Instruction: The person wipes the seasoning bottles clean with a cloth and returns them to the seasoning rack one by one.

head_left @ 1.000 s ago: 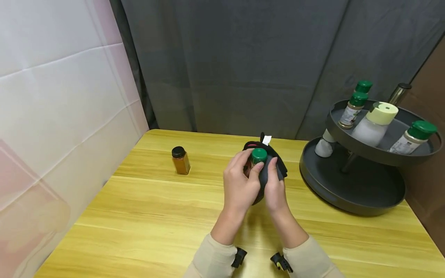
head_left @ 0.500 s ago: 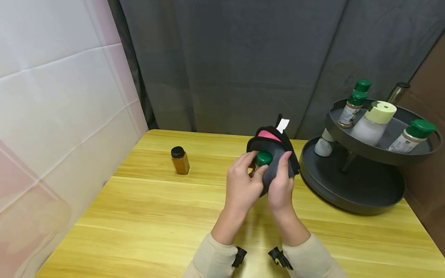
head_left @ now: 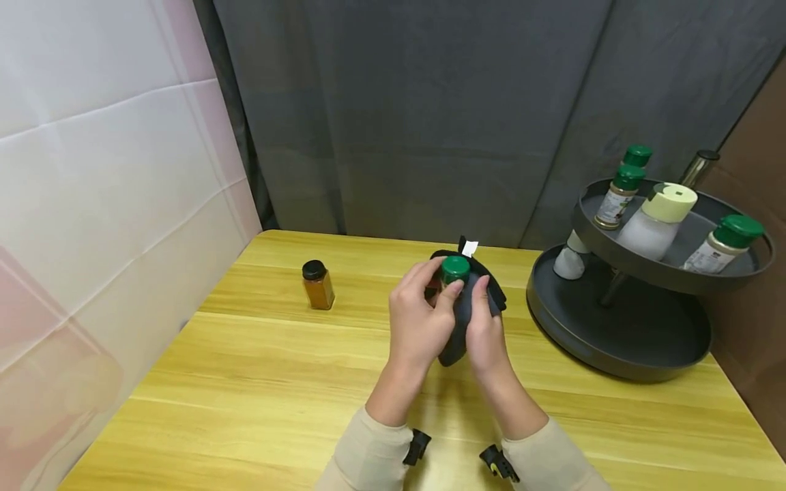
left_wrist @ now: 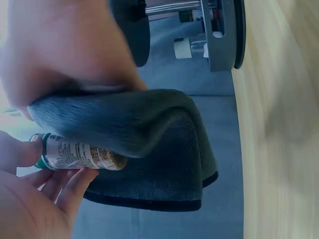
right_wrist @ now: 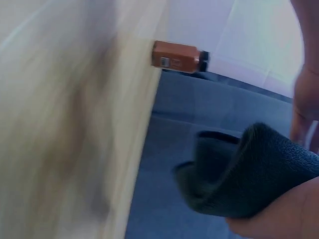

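Observation:
My left hand (head_left: 420, 324) grips a spice jar (head_left: 455, 269) by its green-capped end. In the left wrist view the jar's white label (left_wrist: 70, 153) and its brown contents show, its bottom end pointing into the folds. A dark grey cloth (head_left: 456, 342) with black edging and a white tag is draped around the jar. My right hand (head_left: 487, 341) holds this cloth from the right, thumb up along its near face. In the right wrist view the cloth (right_wrist: 254, 174) hangs in folds from that hand, above the table.
An orange-brown spice jar (head_left: 318, 286) with a black cap stands on the wooden table (head_left: 258, 382) at left. On the right, a two-tier dark turntable rack (head_left: 620, 368) carries green-capped jars, a yellow-lidded shaker (head_left: 657, 221) and a white-filled container (head_left: 570, 262). Grey curtain hangs behind.
Cloth and jar were tilted up and to the right half a second ago, showing a pink patch. Now both are lower and further left, and the patch is hidden. Both hands keep their hold.

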`<state>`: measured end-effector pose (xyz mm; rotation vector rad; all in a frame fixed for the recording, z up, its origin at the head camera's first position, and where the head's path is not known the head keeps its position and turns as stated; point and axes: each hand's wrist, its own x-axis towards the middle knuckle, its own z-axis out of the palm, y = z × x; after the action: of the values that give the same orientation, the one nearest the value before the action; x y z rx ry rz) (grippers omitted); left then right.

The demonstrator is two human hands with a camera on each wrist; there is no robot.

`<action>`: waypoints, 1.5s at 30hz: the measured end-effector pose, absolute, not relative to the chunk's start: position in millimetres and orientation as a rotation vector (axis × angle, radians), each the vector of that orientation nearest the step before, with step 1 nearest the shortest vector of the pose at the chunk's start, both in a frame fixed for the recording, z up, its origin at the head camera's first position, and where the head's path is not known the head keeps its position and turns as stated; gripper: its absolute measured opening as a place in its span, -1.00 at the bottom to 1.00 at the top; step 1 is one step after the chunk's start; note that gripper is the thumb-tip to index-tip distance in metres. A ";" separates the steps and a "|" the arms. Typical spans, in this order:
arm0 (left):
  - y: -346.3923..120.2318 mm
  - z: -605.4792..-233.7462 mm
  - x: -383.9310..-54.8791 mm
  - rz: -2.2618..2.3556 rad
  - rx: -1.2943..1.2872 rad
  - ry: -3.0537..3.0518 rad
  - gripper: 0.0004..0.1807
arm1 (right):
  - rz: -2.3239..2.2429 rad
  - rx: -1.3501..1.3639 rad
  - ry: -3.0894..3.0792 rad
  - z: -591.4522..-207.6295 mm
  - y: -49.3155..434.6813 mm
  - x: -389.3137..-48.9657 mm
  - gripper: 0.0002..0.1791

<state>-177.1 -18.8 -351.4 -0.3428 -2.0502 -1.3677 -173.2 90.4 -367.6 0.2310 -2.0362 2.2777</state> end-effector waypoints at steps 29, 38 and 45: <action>-27.3 -342.1 -179.4 -1.669 -0.345 -1.898 -0.48 | 3.209 -0.035 -0.971 -371.2 100.6 -182.9 -0.23; -26.3 -345.3 -179.9 -1.550 -0.490 -2.116 -0.39 | 3.360 -0.110 -0.525 -368.1 105.6 -179.2 -0.38; -27.1 -346.8 -181.7 -1.513 -0.438 -2.206 -0.21 | 3.341 -0.174 -0.697 -363.4 105.4 -173.7 -0.29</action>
<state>-181.7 -27.1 -346.8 -0.4379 -2.2060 -1.5134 -173.7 105.4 -363.4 -0.1742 -0.6970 3.3405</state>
